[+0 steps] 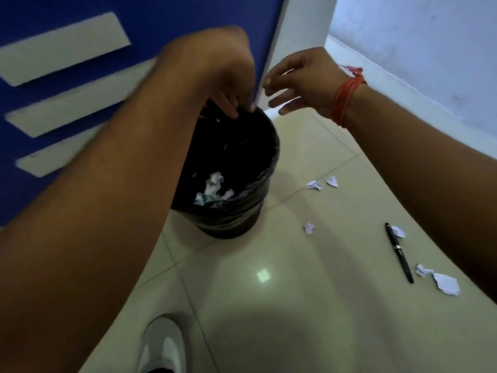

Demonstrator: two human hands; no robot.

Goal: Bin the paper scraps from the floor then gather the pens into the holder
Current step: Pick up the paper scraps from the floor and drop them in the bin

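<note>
Above the bin (pixel 231 168), left hand (pixel 215 68) pinches the liner rim; right hand (pixel 301 79) hovers, fingers spread

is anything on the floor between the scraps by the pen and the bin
Nothing visible blocks it. The scraps beside the black pen lie on bare tile, and only one small crumpled scrap sits along the way to the lined bin, whose mouth is open below both hands.

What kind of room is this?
Probably an office or classroom corner: tiled floor, a blue panel on the wall, a lined bin, paper scraps and a pen.
</note>
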